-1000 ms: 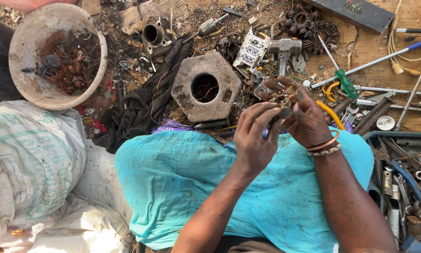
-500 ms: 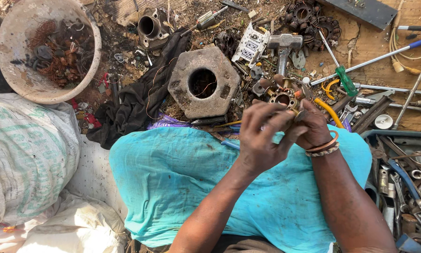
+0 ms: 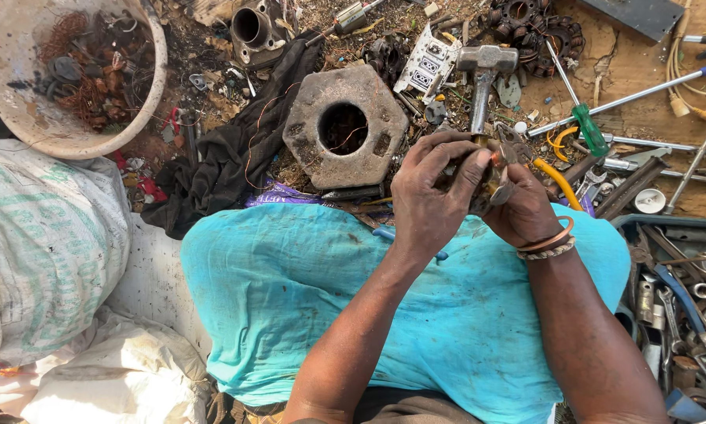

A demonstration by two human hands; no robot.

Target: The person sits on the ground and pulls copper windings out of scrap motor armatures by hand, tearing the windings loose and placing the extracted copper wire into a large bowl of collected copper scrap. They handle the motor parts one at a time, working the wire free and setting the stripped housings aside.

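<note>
Two hands up close in the head view: left hand [image 3: 431, 196] and right hand [image 3: 526, 208] both curled tight around a small metal part [image 3: 494, 177], held over the teal cloth [image 3: 290, 298]. Just beyond: hex block [image 3: 345, 126], hammer [image 3: 485, 71]. Far left, bowl [image 3: 23, 118] of copper scrap.

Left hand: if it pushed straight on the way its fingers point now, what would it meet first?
The left hand points its fingers toward the right hand, so it would first press on the small metal part held between them. Depth is hard to judge from above.
</note>
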